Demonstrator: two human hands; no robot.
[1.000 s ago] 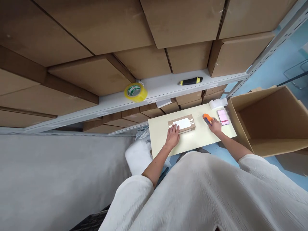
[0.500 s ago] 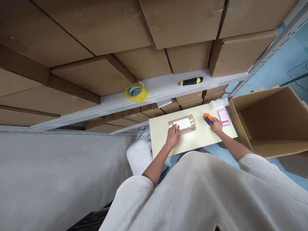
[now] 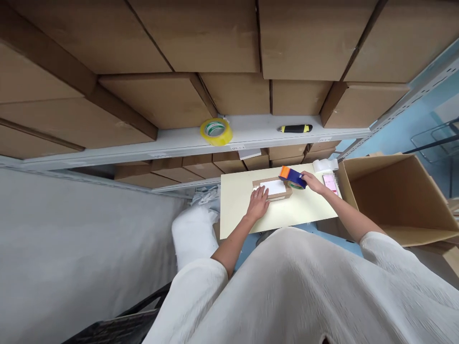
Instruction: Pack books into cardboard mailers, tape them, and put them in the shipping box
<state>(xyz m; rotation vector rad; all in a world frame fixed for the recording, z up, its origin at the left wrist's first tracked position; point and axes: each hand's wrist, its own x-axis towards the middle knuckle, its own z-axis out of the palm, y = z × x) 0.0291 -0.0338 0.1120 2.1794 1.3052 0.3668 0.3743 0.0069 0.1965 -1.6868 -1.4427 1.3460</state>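
Note:
A small cardboard box (image 3: pixel 283 195) with a white label (image 3: pixel 274 187) on top lies on the pale yellow tabletop (image 3: pixel 236 215). My left hand (image 3: pixel 258 203) rests on the box's left part, its fingers stretched out over the label's edge. In my right hand (image 3: pixel 312 182) is an orange and blue tape dispenser (image 3: pixel 293 177), gripped at its right end. The dispenser's orange end is over the right end of the box; whether it touches the cardboard I cannot tell.
A phone (image 3: pixel 330 183) and a white roll (image 3: pixel 325 165) lie at the table's right end. A large open carton (image 3: pixel 401 191) stands to the right. On the shelf above are a yellow tape roll (image 3: pixel 216 132), a utility knife (image 3: pixel 295 128) and several cardboard boxes (image 3: pixel 234 93).
My right hand has lifted the tape dispenser off the tabletop and brought it left to the box's right end. My left hand stays on the box. The view has tilted slightly.

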